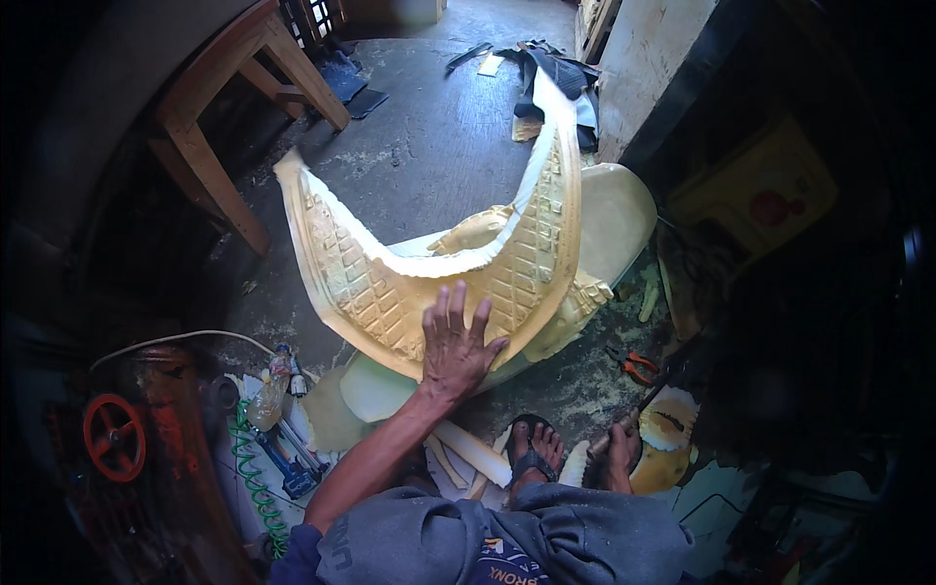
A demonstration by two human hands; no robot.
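Observation:
A large U-shaped piece of yellow foam [380,312] with a moulded diamond grid lies in front of me, its inner edge cut pale and rough. My left hand [458,346] rests flat on its near middle, fingers spread. Low on the right, beside my sandalled foot [536,450], my right hand [620,450] is closed around a dark, slim tool [651,395] that slants up to the right; its kind is too dark to make out. Beneath the U-shaped piece lie a pale rounded slab [619,205] and another lumpy foam piece [575,317].
Orange-handled pliers [639,368] and foam scraps [668,419] lie on the right. At left are a cordless power tool [292,468], a green coiled hose [249,478] and a red handwheel [114,437]. A wooden stool [210,107] stands far left; dark material [565,73] lies heaped far right.

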